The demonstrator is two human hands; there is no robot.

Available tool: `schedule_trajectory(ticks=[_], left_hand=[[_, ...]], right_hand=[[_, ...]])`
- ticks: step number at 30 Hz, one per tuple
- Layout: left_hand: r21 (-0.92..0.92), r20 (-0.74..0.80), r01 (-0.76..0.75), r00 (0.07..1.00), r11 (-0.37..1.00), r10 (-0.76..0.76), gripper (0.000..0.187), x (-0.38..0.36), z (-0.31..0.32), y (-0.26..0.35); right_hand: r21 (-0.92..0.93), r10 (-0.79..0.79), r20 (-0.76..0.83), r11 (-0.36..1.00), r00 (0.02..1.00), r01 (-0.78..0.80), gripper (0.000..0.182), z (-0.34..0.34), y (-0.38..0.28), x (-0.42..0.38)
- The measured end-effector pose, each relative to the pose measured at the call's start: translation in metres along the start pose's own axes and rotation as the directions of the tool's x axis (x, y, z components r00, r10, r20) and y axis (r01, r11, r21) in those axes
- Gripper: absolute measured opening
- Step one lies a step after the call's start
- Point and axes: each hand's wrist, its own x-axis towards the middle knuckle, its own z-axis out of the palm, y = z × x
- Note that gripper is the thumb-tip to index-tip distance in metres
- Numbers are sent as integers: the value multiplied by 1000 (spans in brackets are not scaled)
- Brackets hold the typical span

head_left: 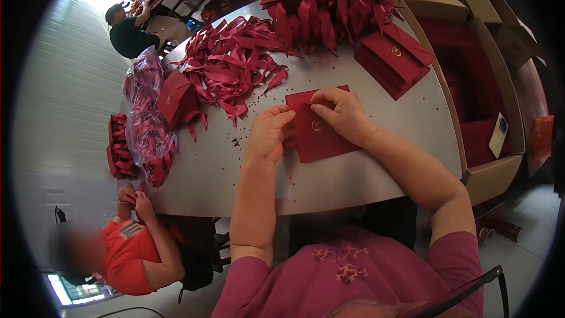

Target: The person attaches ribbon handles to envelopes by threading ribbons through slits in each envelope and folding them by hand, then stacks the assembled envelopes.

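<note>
A flat red paper bag (323, 135) with a gold mark lies on the grey table in front of me. At its upper left edge, my left hand (272, 132) has thumb and fingers closed on the bag, some fingertips hidden behind it. My right hand (342, 115) is pinched near the bag's top middle, where a small dark red bit shows at the fingertips; what exactly it grips is too small to tell. Beyond my hands lies a tangled pile of red ribbons (229, 62). More red bags (395, 56) lie stacked to the upper right.
Bags with hanging ribbons (329, 12) cover the table's far edge. A plastic-wrapped bundle (146, 109) is at left. An open cardboard box (488, 176) with a phone (498, 135) stands right. A person in red (132, 253) sits lower left; another (128, 32) is farther back.
</note>
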Motion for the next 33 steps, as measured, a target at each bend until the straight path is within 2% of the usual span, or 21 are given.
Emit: schedule_trajectory(ticks=[3, 5, 9, 11, 16, 18, 26, 30, 33], left_hand=[[-134, 36, 39, 999, 990, -34, 18, -5, 7, 1], [-202, 47, 58, 998, 978, -49, 20, -5, 6, -5], [-293, 31, 31, 999, 955, -22, 21, -4, 6, -14], [-317, 30, 21, 999, 948, -12, 20, -6, 9, -13], [-414, 107, -7, 993, 910, 57, 16, -10, 12, -13], [-408, 109, -13, 992, 913, 63, 15, -11, 15, -12], [-410, 134, -26, 987, 912, 89, 17, -12, 15, -11], [-427, 102, -18, 992, 904, 68, 19, -10, 15, -12], [-417, 89, -52, 991, 907, 98, 17, -11, 17, -13]], right_hand=[[-65, -17, 16, 998, 1000, 18, 9, -3, -7, -1], [-231, -229, 3, 947, 973, 223, 7, -4, -6, 0], [-149, -155, 30, 976, 987, 158, 7, -4, -5, 0], [68, -39, 53, 997, 998, 36, 7, -2, -3, 1], [47, -66, 49, 997, 997, 64, 7, -5, -13, 0], [12, -99, 39, 995, 994, 99, 8, -7, -16, 0], [28, -72, 35, 997, 997, 71, 9, -7, -17, 1], [45, -61, 52, 997, 997, 59, 8, -7, -19, -1], [16, -116, 48, 993, 992, 115, 8, -6, -16, 1]])
